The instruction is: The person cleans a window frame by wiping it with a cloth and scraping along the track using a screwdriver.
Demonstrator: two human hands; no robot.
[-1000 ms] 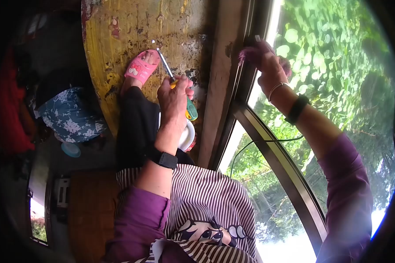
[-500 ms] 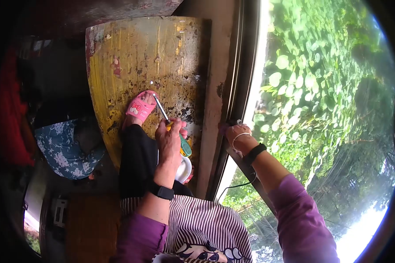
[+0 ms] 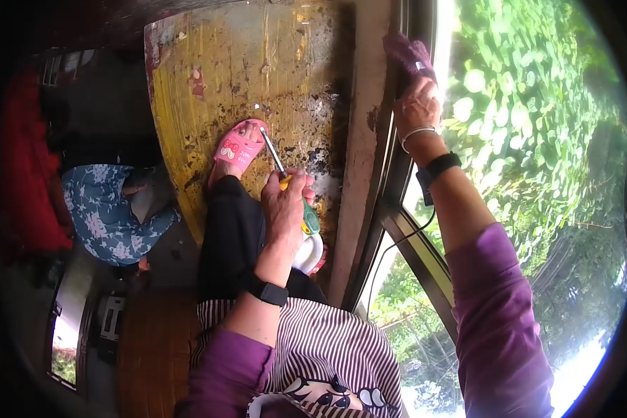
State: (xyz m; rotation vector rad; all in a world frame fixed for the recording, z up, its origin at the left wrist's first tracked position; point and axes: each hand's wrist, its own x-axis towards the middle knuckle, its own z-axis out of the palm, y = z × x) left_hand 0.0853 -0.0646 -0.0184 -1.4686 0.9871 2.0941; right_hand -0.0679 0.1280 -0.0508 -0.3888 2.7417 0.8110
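My left hand (image 3: 284,205) is closed round a screwdriver (image 3: 274,153). Its metal shaft points up and to the left, and its green and yellow handle shows below my fingers. My right hand (image 3: 419,108) reaches up along the dark window frame (image 3: 390,160) and grips a bunched purple cloth (image 3: 409,54), which lies against the frame. Partly hidden behind my left wrist is a white round container (image 3: 309,254).
My foot in a pink slipper (image 3: 238,148) stands on a worn yellow wooden surface (image 3: 223,76). A thin black cable (image 3: 397,244) hangs near the window glass. Leaves fill the view outside. A person in a blue flowered top (image 3: 111,216) is lower down at left.
My right hand has moved up along the window frame with the cloth. My left hand still holds the screwdriver. The whole view has shifted slightly.
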